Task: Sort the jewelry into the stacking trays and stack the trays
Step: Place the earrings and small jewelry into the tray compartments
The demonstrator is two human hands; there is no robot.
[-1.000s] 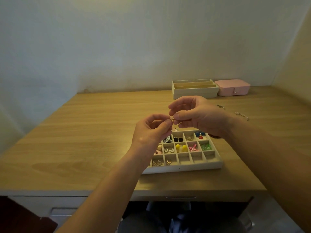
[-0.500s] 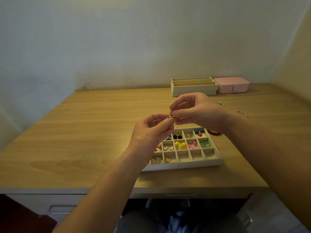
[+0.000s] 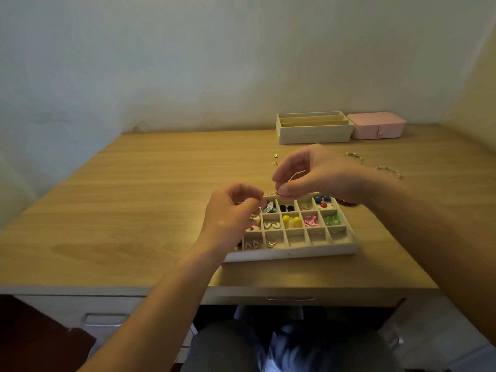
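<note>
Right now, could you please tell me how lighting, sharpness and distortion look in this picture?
Head view: dim, warm yellowish light; the wide-angle lens stretches the frame corners; the compartment tray reads fairly sharp; the left hand is blurred; the small gold piece pinched by the right hand is too tiny to identify.

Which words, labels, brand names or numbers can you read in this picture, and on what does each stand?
None: no readable text shows on the pink case, the stacked trays, the compartment tray or the desk.
The gold piece pinched by the right hand is too small to show any mark.
</note>
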